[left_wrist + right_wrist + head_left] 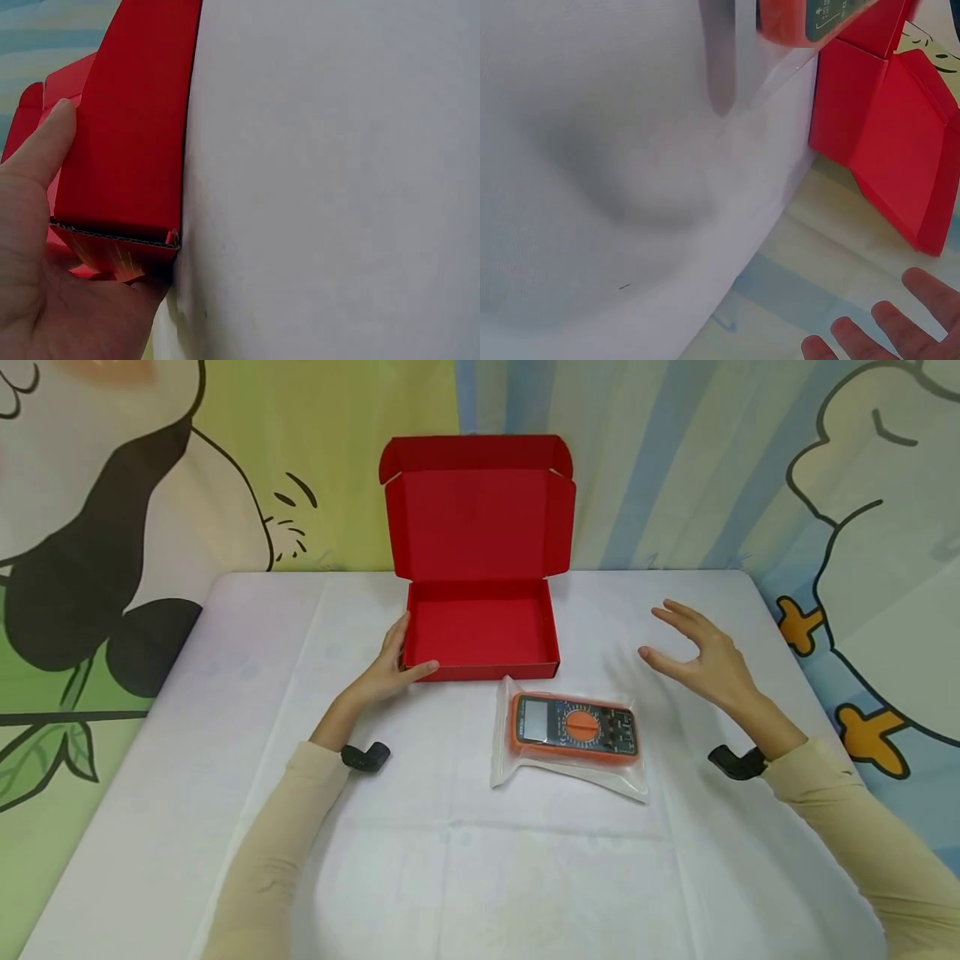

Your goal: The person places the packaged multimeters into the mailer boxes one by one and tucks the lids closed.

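A red cardboard box (pixel 480 672) stands on the table with its lid raised and its inside bare. At its left front corner my left hand (pixel 387 668) grips it, thumb at the front wall and fingers along the left side. The left wrist view shows the thumb (pixel 54 142) by the top edge of the box (pixel 131 127). My right hand (pixel 707 660) is held to the right of the box, fingers spread, touching nothing. An orange and black multimeter (pixel 577 727) lies in a clear plastic bag (pixel 525 775) in front of the box.
A white cloth covers the table (pixel 480 877). Behind it hangs a patterned backdrop (pixel 645 460) with cartoon figures, and the raised lid (pixel 480 522) stands close to it. Each wrist wears a black camera mount (pixel 365 757).
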`<state>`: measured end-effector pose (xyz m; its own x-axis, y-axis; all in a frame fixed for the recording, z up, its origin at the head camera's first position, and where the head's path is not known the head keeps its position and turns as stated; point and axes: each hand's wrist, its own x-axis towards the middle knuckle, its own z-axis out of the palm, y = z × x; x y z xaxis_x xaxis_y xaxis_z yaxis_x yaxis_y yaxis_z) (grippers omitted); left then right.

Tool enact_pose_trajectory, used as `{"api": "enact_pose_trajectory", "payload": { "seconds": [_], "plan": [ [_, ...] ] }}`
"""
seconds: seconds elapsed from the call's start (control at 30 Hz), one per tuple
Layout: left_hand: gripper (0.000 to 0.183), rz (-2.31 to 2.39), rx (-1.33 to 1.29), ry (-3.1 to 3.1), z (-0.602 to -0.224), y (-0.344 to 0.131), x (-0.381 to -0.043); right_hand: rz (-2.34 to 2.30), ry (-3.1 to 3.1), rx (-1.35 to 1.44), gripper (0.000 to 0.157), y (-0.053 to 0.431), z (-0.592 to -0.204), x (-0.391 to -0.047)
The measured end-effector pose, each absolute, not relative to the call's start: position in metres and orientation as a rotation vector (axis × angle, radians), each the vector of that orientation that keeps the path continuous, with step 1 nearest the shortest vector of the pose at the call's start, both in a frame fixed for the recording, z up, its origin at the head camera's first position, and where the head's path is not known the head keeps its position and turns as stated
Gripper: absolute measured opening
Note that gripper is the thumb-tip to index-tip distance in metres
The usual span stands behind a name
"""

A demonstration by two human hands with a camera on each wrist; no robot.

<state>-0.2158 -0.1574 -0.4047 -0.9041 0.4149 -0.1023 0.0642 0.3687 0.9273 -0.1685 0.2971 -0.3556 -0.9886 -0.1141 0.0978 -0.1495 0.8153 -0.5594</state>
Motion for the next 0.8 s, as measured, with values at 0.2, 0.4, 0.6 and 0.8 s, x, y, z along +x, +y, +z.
{"api": "enact_pose_trajectory", "payload": {
  "seconds": [0.2, 0.4, 0.6, 0.8],
  "plan": [
    [0.097, 1.619, 0.401, 2.312, -0.408, -0.162, -0.215, 0.938, -2.896, 0.233, 0.070, 0.289, -0.352, -0.168],
    [0.098, 1.680, 0.391, 2.290, -0.416, -0.163, -0.213, 0.980, -2.851, 0.270, 0.067, 0.288, -0.355, -0.164],
    [0.098, 1.739, 0.370, 2.255, -0.425, -0.161, -0.214, 1.053, -2.800, 0.334, 0.064, 0.282, -0.359, -0.160],
    [0.097, 1.737, 0.345, 2.265, -0.429, -0.158, -0.214, 1.135, -2.741, 0.399, 0.063, 0.274, -0.361, -0.155]
  ]
}}
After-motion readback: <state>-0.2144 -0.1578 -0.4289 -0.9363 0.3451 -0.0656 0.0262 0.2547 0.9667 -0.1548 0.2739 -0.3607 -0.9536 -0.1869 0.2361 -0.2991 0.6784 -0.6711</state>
